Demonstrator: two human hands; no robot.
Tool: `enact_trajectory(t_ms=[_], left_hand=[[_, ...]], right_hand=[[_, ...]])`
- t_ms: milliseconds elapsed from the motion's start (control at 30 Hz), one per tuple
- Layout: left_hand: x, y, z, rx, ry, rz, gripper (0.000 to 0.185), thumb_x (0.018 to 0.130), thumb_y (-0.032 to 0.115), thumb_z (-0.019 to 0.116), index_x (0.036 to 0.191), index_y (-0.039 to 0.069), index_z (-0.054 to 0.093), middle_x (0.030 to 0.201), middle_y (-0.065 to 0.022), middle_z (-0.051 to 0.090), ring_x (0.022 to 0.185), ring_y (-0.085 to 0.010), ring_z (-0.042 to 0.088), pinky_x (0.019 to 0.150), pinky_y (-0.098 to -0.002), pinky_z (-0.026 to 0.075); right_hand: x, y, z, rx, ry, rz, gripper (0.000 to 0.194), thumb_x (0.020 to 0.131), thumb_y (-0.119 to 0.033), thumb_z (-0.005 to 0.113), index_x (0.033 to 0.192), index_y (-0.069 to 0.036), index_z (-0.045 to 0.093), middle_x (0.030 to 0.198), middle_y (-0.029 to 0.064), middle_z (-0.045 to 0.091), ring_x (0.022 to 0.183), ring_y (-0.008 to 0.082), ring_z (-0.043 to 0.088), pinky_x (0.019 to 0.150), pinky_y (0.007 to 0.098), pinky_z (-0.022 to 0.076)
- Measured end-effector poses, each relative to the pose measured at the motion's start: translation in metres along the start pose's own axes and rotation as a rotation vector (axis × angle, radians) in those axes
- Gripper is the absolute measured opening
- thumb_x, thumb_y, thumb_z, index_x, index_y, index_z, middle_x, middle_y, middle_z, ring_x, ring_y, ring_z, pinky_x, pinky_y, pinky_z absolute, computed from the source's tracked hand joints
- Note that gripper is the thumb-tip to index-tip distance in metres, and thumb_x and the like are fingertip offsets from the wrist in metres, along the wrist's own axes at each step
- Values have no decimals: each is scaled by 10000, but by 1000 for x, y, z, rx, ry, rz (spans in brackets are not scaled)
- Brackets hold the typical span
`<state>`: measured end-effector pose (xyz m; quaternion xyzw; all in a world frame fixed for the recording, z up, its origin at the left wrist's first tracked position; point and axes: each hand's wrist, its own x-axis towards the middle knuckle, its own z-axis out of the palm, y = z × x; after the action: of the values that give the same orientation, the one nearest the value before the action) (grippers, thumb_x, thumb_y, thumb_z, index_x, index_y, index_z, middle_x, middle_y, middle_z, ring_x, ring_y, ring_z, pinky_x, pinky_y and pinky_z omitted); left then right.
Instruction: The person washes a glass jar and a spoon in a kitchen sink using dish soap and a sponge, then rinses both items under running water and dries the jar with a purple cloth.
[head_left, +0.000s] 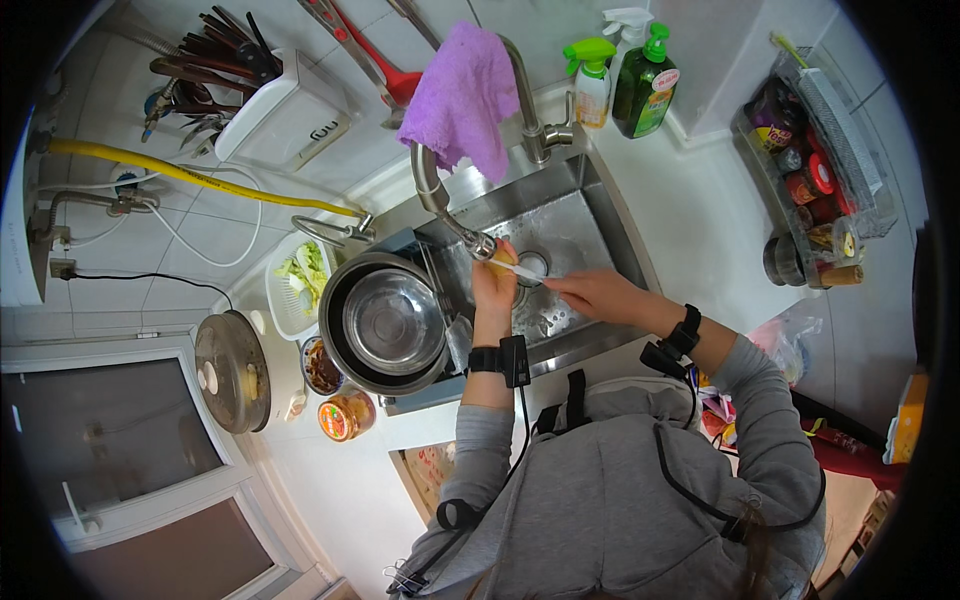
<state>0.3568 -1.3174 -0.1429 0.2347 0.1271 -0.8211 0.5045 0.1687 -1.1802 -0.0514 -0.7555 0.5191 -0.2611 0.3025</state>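
Observation:
Over the stainless steel sink (555, 225), my left hand (493, 289) is wrapped around a small yellowish piece of food (501, 257), just below the faucet's spray head (480, 246). Most of that piece is hidden by the fingers. My right hand (600, 294) grips the end of a slim white utensil (520, 269), whose other end reaches the yellowish piece. Whether it is a knife or another tool cannot be told. Beneath the utensil is the sink's round drain (532, 266). A purple towel (465, 97) hangs over the faucet neck (431, 180).
Left of my hands, nested metal bowls (394, 322) rest over the sink's side. Beyond are a white basket of chopped greens (271, 281), a sauce bowl (322, 367), a jar (346, 415) and a pot lid (232, 373). Bottles (645, 90) stand behind; a condiment rack (810, 172) is at right.

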Motion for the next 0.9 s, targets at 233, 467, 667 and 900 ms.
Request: enact_trajectory(t_ms=[233,467,667,900], left_hand=[[3,-7,10,-5,-19,-145,216,958,152,435,763,61,429,635,-11,371,504,-107,324,427,-243,263],[-1,-9,2,140,174,-110,291,936,181,382,651,142,337,553,49,270,429,-84,210,365,-245,151],[-20,-2,0,227,164,-72,320,904,197,346,596,180,264,512,60,204,399,-77,159,345,-246,106],[-36,0,5,226,137,-44,326,903,206,325,588,190,242,509,63,190,397,-76,145,345,-244,96]], right_hand=[[-3,1,-4,-71,-20,-41,346,911,-226,554,1254,-172,552,884,65,626,792,278,626,646,411,509],[-17,-5,3,-58,-132,-60,360,914,-261,548,1268,-194,541,918,48,630,804,261,630,646,411,513],[-21,-11,4,-54,-251,-63,383,895,-262,575,1273,-215,531,889,51,610,785,271,630,662,404,510],[-22,-16,6,-45,-292,-83,409,856,-205,614,1258,-201,540,918,57,621,793,270,630,672,394,508]])
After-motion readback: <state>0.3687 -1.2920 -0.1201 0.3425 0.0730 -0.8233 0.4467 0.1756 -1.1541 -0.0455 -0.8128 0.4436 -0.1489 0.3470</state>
